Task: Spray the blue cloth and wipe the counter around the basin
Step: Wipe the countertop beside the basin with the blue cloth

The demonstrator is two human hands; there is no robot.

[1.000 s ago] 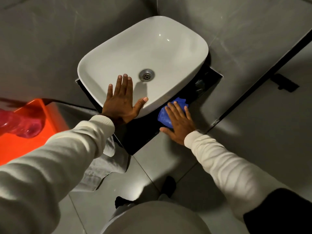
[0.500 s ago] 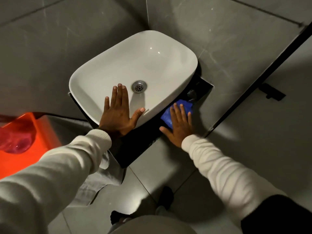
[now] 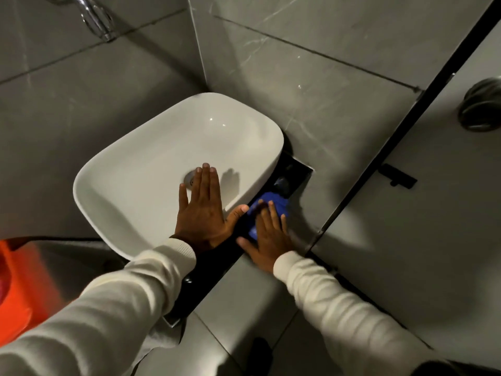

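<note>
Your right hand (image 3: 267, 237) stays flat on blue cloth (image 3: 273, 204), gripping nothing; left hand (image 3: 202, 210), open, slid further over basin (image 3: 151, 169).

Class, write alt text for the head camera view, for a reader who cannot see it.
Seen from above, a person's right hand presses a blue cloth onto the black counter beside a white basin, while the left hand lies flat on the basin's near rim. A chrome tap juts from the grey tiled wall.
</note>
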